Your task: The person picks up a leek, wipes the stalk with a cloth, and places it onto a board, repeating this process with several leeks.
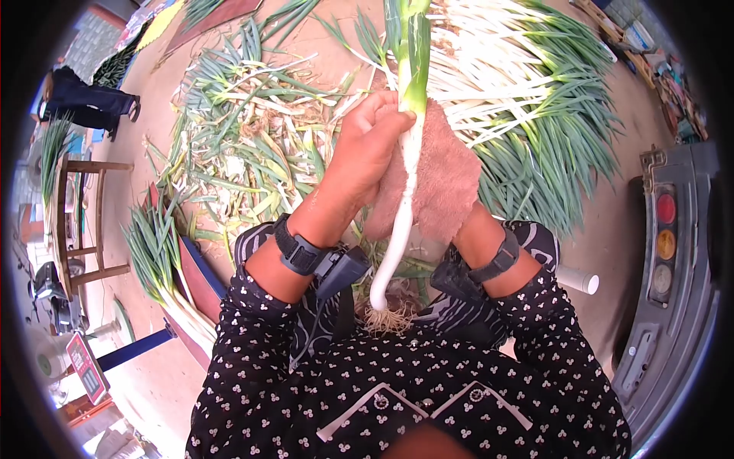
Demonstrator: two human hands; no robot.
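Leek (405,191) runs lengthwise between our hands, roots toward us; left hand (367,153) clasps it, right hand (478,229) wraps the cloth (447,183) around it.

Left hand (365,157) grips green onion (405,176) stalk; right hand under pink cloth (436,183) wraps white stem just beside it. Trimmed onion pile (527,84) beyond cloth.

Single head-worn fisheye view, looking steeply down, close over the lap
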